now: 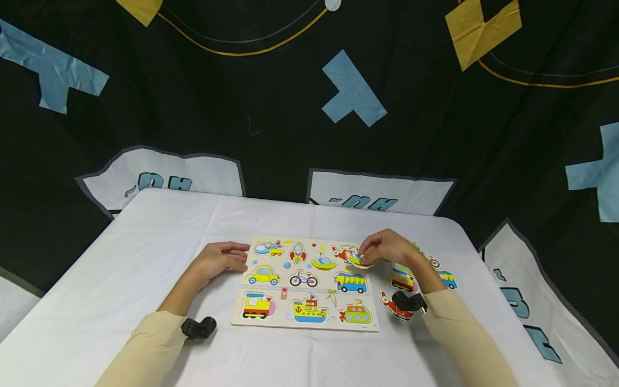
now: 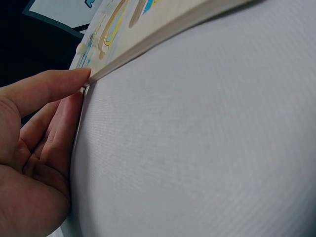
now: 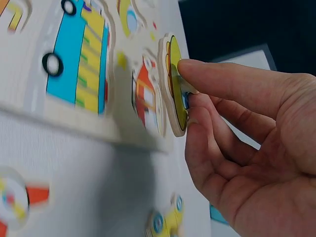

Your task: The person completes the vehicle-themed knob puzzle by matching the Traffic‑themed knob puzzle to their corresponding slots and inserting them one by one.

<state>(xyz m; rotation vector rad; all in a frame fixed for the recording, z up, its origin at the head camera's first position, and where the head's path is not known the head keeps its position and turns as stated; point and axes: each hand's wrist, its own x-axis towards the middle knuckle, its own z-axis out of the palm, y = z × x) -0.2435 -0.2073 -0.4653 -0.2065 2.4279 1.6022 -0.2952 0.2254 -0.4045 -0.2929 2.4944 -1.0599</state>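
A wooden puzzle board (image 1: 309,288) with vehicle pictures lies on the white table. Along its left edge, the fingertips of my left hand (image 1: 220,262) touch the wood, with the thumb stretched out straight in the left wrist view. Over the board's top right corner, my right hand (image 1: 389,248) pinches a yellow-green flying saucer puzzle piece (image 3: 176,89) by its knob. This piece is tilted on edge and overlaps the helicopter picture (image 3: 146,94). A matching saucer picture (image 1: 323,262) shows to the left of it on the board.
Loose puzzle pieces lie right of the board, partly under my right forearm: a train (image 1: 403,278), a helicopter (image 1: 395,307), a bus (image 1: 447,279) and a bicycle (image 1: 434,262). A black curtain (image 1: 280,134) hangs behind the table.
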